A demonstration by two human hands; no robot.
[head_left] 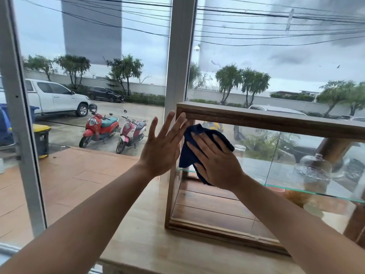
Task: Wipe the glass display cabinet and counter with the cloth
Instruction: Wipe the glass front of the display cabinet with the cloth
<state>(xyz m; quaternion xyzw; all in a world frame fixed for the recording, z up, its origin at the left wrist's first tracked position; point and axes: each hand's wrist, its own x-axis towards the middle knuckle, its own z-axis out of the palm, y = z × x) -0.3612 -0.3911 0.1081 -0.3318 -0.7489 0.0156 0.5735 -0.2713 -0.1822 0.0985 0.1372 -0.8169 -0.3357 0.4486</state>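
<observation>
Clearly the wiping is under way on the cabinet's [256, 119] front pane. The right hand [215, 161] lies flat, fingers spread, pressing the cloth [189, 155] against the glass near the upper left corner — an open palm rather than a fist, which spreads pressure so the dark blue cloth sweeps a wide patch. The cloth is bunched under the palm, its loose edge hanging down to the left.

The left hand [162, 147] is open too, holding nothing; its fingers reach up beside the left wooden post, fingertips at the top corner of the frame. That looks like bracing, to keep the cabinet from sliding on the counter [142, 234] while the other hand pushes.

Inside, a glass shelf [296, 189] carries a domed glass cover [314, 167], well right of the cloth. Judging by the cloth's place, most of the pane remains — and the counter, pale and bare in front, is yet to be wiped.
</observation>
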